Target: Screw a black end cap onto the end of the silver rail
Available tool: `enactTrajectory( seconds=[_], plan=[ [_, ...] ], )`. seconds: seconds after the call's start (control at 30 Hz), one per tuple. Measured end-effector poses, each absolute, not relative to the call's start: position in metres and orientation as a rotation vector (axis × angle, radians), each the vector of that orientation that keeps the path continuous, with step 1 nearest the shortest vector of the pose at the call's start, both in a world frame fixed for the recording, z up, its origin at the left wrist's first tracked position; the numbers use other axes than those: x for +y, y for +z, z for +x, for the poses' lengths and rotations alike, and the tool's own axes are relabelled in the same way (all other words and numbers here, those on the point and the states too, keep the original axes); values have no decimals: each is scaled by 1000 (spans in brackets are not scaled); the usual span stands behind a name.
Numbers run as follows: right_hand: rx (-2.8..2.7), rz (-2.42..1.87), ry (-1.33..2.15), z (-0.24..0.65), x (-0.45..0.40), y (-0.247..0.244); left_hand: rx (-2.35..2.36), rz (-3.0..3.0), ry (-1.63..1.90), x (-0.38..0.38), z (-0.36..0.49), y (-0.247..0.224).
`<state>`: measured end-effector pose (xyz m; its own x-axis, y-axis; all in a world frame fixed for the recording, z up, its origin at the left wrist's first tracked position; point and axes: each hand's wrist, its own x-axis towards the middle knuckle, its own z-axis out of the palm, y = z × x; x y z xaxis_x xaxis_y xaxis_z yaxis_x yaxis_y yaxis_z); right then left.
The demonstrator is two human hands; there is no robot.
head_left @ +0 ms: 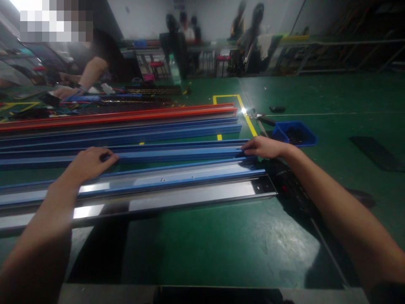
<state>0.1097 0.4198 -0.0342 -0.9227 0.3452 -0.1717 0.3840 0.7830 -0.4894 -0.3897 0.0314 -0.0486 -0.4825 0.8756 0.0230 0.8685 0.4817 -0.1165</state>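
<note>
Several long rails lie side by side across the green table (196, 249). My left hand (91, 162) has its fingers curled around the edge of a blue rail (177, 155) left of centre. At that same rail's right end, my right hand (261, 147) pinches the edge between thumb and fingers. Nearer to me lie a blue-edged rail with a shiny channel (190, 174) and a silver rail with a dark end piece (190, 200). Beyond the held rail are another blue rail (190, 130) and a red rail (177, 112).
A blue bin (294, 133) with dark small parts stands at the right, near a dark-handled tool (267, 120). A dark power tool (289, 181) lies under my right forearm. A person's hands (68, 90) are at work at the far left, among wires.
</note>
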Motion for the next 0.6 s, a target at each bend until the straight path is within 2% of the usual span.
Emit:
enactTrajectory(
  seconds=[0.6],
  plan=[
    [2897,567,-826,111,418,-33,-2816,-1416,122,26,-385,-43]
  ],
)
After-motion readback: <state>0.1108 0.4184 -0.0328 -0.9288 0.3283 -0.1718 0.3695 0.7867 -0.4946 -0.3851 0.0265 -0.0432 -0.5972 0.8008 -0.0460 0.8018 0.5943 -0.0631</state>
